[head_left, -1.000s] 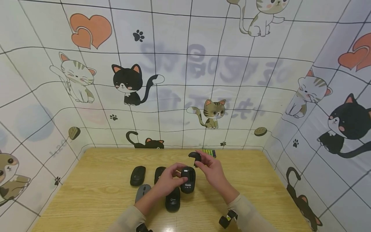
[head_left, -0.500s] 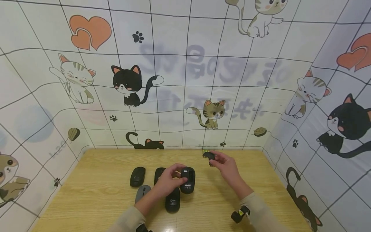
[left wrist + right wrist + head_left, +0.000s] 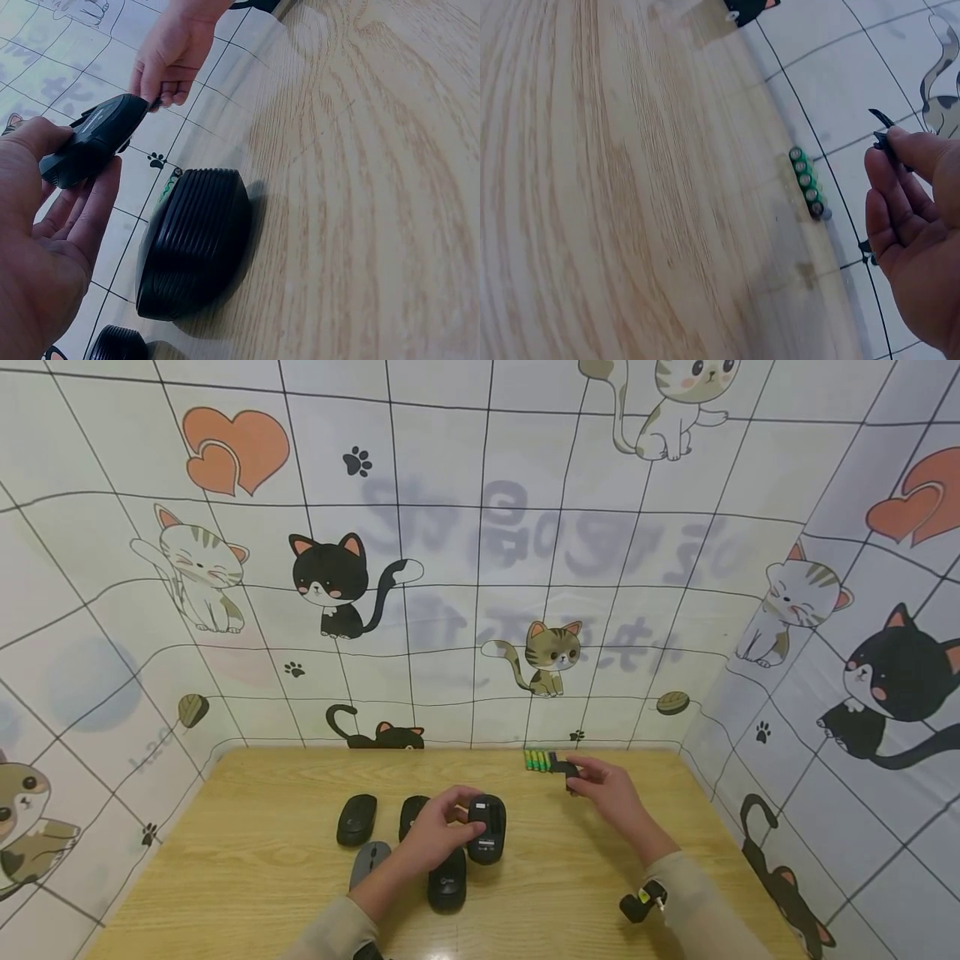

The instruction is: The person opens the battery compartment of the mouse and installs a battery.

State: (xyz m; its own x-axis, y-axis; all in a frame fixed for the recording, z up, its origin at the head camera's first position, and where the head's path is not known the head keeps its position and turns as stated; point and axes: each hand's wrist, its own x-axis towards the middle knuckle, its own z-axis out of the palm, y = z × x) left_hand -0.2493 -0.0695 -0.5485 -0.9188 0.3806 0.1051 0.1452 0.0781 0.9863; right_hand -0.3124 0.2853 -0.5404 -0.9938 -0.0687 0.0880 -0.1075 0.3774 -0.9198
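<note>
My left hand (image 3: 438, 833) holds a black computer mouse (image 3: 491, 847), turned so that its labelled underside and open battery slot show in the head view. In the left wrist view the thumb lies on one face of this mouse (image 3: 97, 142) and the fingers on the other. Off to the right, my right hand (image 3: 613, 795) pinches a thin, curved black battery cover (image 3: 570, 771) between thumb and fingers. Just left of that cover lies a row of several green batteries (image 3: 536, 761) at the table's back edge; the right wrist view shows the batteries (image 3: 805, 181) end on.
Left of the hands lie a black mouse (image 3: 357, 820) and a grey mouse (image 3: 369, 862). Another black mouse (image 3: 411, 812) is partly hidden behind my left hand, and one more black mouse (image 3: 447, 887) lies below it. A cat-print sheet (image 3: 480, 543) encloses the wooden table (image 3: 247, 877).
My right hand has moved right with the battery cover, away from the mouse and past the batteries, which now show more fully. The left hand keeps the mouse in about the same place.
</note>
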